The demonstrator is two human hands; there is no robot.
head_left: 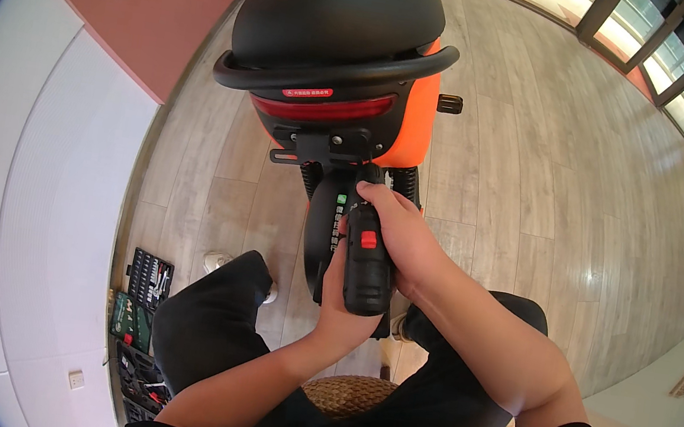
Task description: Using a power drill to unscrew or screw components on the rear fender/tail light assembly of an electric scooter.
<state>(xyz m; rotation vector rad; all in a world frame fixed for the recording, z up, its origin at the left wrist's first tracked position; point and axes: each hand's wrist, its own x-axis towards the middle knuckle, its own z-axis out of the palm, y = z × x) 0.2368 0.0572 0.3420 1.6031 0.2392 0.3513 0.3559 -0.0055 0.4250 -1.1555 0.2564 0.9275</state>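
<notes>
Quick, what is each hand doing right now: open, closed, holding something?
Left hand: closed around the grip of the black power drill from below.
Right hand: closed on the same drill from above.

Both hands, left hand & right hand, gripping black power drill at orange scooter rear, tool case on floor

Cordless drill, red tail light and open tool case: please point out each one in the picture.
cordless drill (366, 269), head view, on its black body.
red tail light (321, 110), head view, on its lens.
open tool case (149, 278), head view, on its socket tray.
</notes>
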